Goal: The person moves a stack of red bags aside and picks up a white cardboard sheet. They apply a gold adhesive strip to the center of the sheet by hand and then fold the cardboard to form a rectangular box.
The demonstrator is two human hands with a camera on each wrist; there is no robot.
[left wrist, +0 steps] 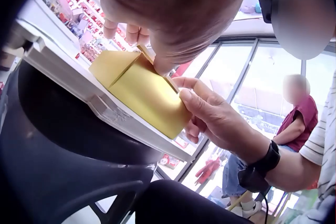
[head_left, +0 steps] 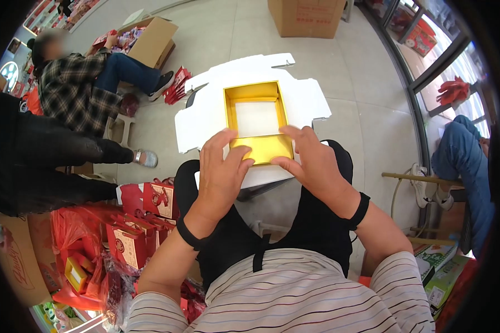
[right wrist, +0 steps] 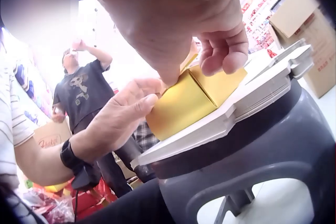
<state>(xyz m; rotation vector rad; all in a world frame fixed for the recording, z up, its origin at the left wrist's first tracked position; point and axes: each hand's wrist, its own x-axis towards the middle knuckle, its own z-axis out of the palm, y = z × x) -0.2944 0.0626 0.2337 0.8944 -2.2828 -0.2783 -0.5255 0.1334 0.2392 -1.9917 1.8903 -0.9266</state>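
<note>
A gold cardboard box frame [head_left: 284, 111], with four walls around a pale middle, stands on a stack of flat white die-cut card sheets [head_left: 200, 125]. My left hand [head_left: 219, 175] holds its near left corner, thumb against the near gold panel and fingertips at the wall's upper edge. On the near right corner my right hand [head_left: 319, 166] grips in the same way, its thumb on that panel. In the left wrist view the gold panel [left wrist: 149, 95] is smooth and slopes down to the white stack. The right wrist view shows a folded gold corner [right wrist: 215, 87] under the fingers.
A dark grey plastic stool [right wrist: 252, 150] bears the stack between my knees. Red gift bags [head_left: 130, 244] lie at my left. A seated person in a checked shirt [head_left: 75, 75] is by an open carton [head_left: 153, 41]. Another carton [head_left: 305, 19] stands ahead; glass doors [head_left: 428, 72] are at right.
</note>
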